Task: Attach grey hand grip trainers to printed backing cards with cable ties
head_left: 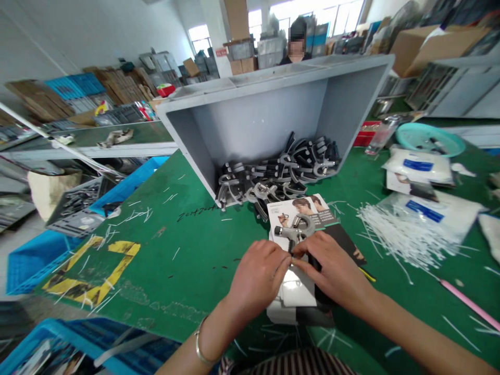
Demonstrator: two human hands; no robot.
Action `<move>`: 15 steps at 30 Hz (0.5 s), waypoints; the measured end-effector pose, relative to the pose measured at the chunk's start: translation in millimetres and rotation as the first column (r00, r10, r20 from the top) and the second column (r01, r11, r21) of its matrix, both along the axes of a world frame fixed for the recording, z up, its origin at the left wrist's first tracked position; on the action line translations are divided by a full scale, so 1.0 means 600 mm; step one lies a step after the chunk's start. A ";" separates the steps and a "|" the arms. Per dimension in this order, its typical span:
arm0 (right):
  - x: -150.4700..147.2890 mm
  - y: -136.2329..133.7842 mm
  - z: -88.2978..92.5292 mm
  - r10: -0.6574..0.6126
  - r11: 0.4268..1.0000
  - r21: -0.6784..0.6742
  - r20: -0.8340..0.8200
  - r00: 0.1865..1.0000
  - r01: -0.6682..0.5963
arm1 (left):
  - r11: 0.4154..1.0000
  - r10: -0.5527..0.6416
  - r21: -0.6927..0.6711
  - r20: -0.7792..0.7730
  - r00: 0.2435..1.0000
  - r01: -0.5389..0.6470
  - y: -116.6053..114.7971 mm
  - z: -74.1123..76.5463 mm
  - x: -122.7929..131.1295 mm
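A grey and black hand grip strengthener [308,225] with a metal spring lies over a stack of printed cards [284,210] in front of me. My left hand [258,273] is closed, thumb and fingers pinched by the lower end of the strengthener; what it pinches is too small to make out. Closed around a black handle of the same strengthener, my right hand [334,268] has its thumb and index finger meeting my left fingertips. Under both hands a white card [299,291] shows. My fingers hide the strengthener's lower part.
A grey bin [269,117] tipped on its side holds several more grip strengtheners [273,177]. At right lie loose white cable ties [398,237], plastic bags [420,164], a pink stick [469,302] and a turquoise plate [429,138]. Blue crates [58,333] stand left. Across the bench is another person.
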State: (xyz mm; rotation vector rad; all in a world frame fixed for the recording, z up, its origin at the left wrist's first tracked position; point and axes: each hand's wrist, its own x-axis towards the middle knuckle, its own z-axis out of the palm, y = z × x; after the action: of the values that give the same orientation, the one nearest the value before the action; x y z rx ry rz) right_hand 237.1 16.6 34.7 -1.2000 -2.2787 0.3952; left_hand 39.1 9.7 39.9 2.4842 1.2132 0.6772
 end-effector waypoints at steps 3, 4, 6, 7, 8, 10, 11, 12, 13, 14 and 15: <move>-0.006 -0.002 0.005 0.016 1.000 0.016 -0.016 1.000 -0.015 | 0.994 0.017 0.106 -0.145 0.989 -0.002 0.002 0.017 0.004; -0.008 -0.003 0.006 0.023 0.999 0.024 -0.026 0.999 -0.023 | 0.991 0.014 0.132 -0.138 0.990 0.004 0.003 0.019 0.005; -0.009 -0.004 0.006 0.029 0.999 0.033 -0.039 0.999 -0.028 | 0.989 0.012 0.151 -0.063 0.998 -0.002 0.002 0.018 0.006; -0.008 -0.005 0.005 0.027 0.999 0.032 -0.041 0.999 -0.026 | 0.990 0.015 0.143 -0.012 1.000 -0.013 0.000 0.014 0.006; -0.007 -0.006 0.003 0.018 0.999 0.029 -0.042 0.999 -0.017 | 0.991 0.017 0.128 0.038 0.999 -0.022 -0.003 0.010 0.005; -0.004 -0.008 -0.002 -0.022 1.000 0.021 -0.057 0.998 0.023 | 0.997 0.015 0.076 0.113 0.993 -0.024 -0.010 -0.003 0.004; -0.003 -0.009 -0.004 -0.039 0.999 0.019 -0.077 0.996 0.041 | 0.999 0.017 0.045 0.138 0.990 -0.024 -0.014 -0.011 0.004; -0.002 -0.009 -0.006 -0.047 0.999 0.015 -0.105 0.993 0.049 | 0.999 0.025 0.017 0.156 0.987 -0.028 -0.018 -0.019 0.004; -0.002 -0.010 -0.008 -0.047 0.999 0.006 -0.140 0.989 0.048 | 0.999 0.037 -0.007 0.166 0.985 -0.036 -0.022 -0.028 0.004; -0.002 -0.010 -0.010 -0.035 0.999 -0.003 -0.179 0.983 0.035 | 0.998 0.054 -0.024 0.172 0.984 -0.050 -0.024 -0.036 0.005; -0.003 -0.010 -0.012 -0.013 1.000 -0.017 -0.217 0.976 0.010 | 0.997 0.075 -0.035 0.178 0.981 -0.070 -0.025 -0.045 0.005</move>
State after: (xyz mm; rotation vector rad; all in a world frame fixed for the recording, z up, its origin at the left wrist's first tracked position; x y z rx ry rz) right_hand 235.4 10.8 27.2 -1.1187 -2.0839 0.5143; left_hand 42.1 -5.5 13.0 2.3078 1.2410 0.8758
